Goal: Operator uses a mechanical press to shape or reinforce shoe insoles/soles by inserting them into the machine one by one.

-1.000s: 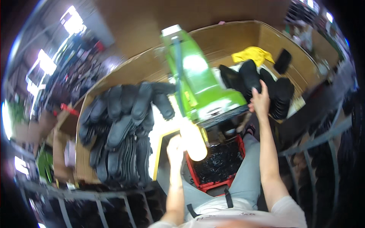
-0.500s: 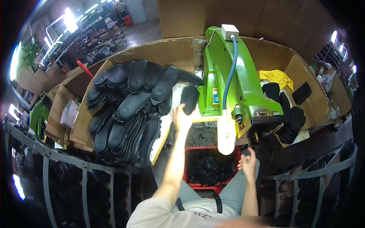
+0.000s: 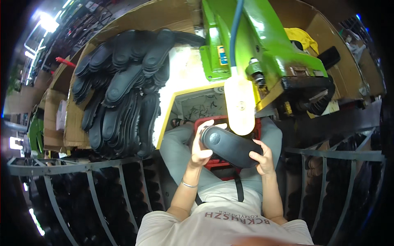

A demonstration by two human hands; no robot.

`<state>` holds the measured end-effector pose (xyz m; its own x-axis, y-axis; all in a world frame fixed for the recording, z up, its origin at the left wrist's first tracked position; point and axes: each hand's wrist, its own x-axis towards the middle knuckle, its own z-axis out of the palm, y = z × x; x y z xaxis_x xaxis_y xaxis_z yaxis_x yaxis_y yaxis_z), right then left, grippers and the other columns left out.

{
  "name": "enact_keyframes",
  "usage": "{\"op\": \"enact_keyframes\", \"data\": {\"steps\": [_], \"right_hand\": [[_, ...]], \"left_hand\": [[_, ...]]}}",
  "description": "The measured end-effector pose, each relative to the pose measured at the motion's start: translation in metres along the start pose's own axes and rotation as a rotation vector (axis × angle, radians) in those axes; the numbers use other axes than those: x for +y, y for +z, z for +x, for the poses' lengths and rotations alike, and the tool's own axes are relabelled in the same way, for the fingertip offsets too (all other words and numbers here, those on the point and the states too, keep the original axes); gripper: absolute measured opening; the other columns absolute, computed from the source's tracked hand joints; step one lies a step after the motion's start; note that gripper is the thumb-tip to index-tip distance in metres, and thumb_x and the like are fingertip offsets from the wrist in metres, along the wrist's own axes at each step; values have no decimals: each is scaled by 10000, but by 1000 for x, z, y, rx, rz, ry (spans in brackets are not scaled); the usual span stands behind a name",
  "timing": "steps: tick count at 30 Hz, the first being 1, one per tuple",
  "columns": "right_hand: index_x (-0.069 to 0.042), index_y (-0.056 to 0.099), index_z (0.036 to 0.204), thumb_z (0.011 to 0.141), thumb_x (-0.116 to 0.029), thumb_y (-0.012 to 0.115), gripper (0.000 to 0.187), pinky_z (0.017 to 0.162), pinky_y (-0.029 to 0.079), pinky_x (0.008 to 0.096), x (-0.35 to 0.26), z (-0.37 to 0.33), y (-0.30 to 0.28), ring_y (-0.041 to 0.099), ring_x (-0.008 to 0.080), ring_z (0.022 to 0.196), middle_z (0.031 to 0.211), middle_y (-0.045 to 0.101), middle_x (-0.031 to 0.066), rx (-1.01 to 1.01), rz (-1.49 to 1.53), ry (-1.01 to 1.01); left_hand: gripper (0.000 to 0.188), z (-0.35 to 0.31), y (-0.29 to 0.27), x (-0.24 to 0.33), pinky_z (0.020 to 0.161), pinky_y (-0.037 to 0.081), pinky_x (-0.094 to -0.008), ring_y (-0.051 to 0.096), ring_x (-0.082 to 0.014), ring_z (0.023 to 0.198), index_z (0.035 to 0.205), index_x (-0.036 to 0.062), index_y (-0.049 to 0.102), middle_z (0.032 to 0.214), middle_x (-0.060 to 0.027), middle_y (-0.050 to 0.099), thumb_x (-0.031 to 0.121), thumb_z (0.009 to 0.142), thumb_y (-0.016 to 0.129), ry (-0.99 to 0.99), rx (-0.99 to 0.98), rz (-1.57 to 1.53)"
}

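Note:
A black shoe sole [image 3: 232,146] is held between my two hands, above my lap and just under the glowing lamp [image 3: 240,107] of the green machine [image 3: 266,45]. My left hand [image 3: 202,144] grips its left end, with the thumb below and fingers behind the edge. At the other end, my right hand [image 3: 263,157] pinches the sole between thumb and fingers. Behind the sole a red crate [image 3: 211,165] is partly hidden between my knees. To the left lies a big pile of black soles [image 3: 127,90] on the work table [image 3: 183,69].
Cardboard walls [image 3: 135,22] surround the table. On the right, a yellow cloth [image 3: 301,37] lies beside more dark soles [image 3: 322,104]. Metal rails [image 3: 82,167] run along my left, with another railing [image 3: 340,156] on my right. The machine's head overhangs the table's front edge.
My left hand has come back from the table with a sole, and my right hand has risen to take its other end. The view has tilted down toward my lap.

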<state>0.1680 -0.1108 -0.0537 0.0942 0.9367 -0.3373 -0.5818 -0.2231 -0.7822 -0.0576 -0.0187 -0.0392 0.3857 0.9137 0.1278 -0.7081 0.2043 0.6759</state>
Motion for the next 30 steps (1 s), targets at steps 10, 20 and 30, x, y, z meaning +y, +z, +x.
{"op": "enact_keyframes", "data": {"steps": [10, 20, 30], "right_hand": [[29, 625, 1087, 799, -66, 764, 333, 813, 495, 272, 38, -46, -7, 608, 117, 908, 1005, 667, 52, 2, -237, -24], [55, 612, 1126, 752, -19, 747, 404, 866, 478, 292, 6, -57, -11, 614, 154, 963, 1070, 664, 92, -37, -143, -53], [-2, 550, 1056, 729, -13, 649, 342, 777, 512, 295, -93, -23, -35, 623, 183, 846, 947, 619, 94, 389, 13, -411]], "left_hand": [[173, 40, 81, -31, 518, 392, -213, 496, -28, 596, 845, 4, 702, 685, 15, 632, 132, 777, 794, -169, 44, 805], [129, 51, 74, -33, 474, 333, -208, 421, -18, 523, 750, 11, 688, 599, 36, 569, 106, 794, 762, 76, 130, 1180], [129, 44, 69, -35, 642, 457, -238, 550, -69, 702, 901, -6, 693, 769, 0, 645, 82, 818, 734, 10, 120, 1070]]}}
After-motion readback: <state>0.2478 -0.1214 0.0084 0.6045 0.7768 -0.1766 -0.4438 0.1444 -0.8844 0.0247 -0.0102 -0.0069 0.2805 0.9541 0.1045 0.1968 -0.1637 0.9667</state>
